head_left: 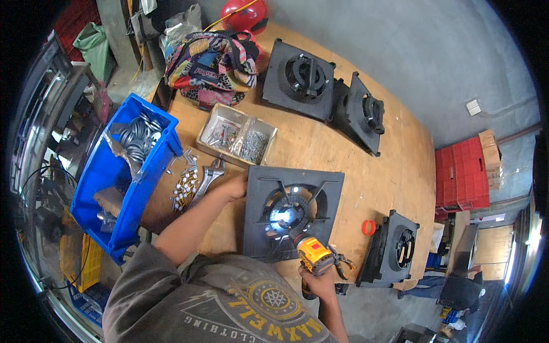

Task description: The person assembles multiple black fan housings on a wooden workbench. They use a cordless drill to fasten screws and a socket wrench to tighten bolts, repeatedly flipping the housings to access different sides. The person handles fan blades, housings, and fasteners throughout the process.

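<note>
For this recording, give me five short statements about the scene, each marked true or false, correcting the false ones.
1. The right hand holds a yellow power drill. True.
2. The left hand is inside the blue bin. False: the left hand is at the left edge of a black square unit.
3. An adjustable wrench lies beside a pile of small metal parts. True.
4. The backpack is plain white. False: the backpack is patterned in many colours.
5. The orange ring sits in the divided box. False: the orange ring lies on the table.
</note>
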`<control>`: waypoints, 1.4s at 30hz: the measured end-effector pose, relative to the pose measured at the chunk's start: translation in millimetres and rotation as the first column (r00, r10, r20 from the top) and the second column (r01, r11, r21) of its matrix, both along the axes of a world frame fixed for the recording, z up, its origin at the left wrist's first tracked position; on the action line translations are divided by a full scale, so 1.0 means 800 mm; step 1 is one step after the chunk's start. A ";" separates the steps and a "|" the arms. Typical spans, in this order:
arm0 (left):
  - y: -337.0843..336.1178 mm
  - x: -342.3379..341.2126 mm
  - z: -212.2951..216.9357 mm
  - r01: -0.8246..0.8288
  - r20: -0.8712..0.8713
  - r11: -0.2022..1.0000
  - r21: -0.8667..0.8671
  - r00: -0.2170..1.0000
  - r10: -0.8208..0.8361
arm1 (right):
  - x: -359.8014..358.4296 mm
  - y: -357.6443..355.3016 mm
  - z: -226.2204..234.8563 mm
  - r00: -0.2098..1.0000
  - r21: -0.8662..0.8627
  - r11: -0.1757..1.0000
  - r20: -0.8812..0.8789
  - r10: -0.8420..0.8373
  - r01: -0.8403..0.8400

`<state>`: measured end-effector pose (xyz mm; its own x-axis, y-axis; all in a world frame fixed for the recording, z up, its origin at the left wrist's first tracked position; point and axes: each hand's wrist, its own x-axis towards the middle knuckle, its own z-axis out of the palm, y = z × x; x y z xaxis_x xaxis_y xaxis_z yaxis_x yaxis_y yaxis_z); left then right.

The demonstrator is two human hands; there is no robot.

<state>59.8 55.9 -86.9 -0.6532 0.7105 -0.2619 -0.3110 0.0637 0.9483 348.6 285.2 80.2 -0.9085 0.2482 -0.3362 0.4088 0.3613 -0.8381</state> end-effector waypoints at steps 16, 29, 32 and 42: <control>0.088 0.011 -0.038 0.105 0.377 0.946 0.307 0.900 -0.222 | -0.126 0.032 0.027 0.998 -0.020 1.000 0.056 -0.020 0.021; 0.089 0.017 -0.039 0.052 0.424 0.930 0.365 0.880 -0.216 | -0.147 0.035 0.052 0.987 0.095 0.992 0.145 0.073 -0.088; 0.090 0.019 -0.038 0.047 0.428 0.929 0.367 0.878 -0.213 | -0.155 0.035 0.057 0.976 0.089 0.992 0.209 0.067 -0.087; 0.089 0.027 -0.032 0.030 0.438 0.921 0.388 0.873 -0.213 | -0.188 0.037 0.108 0.891 0.442 0.810 0.406 0.201 -0.385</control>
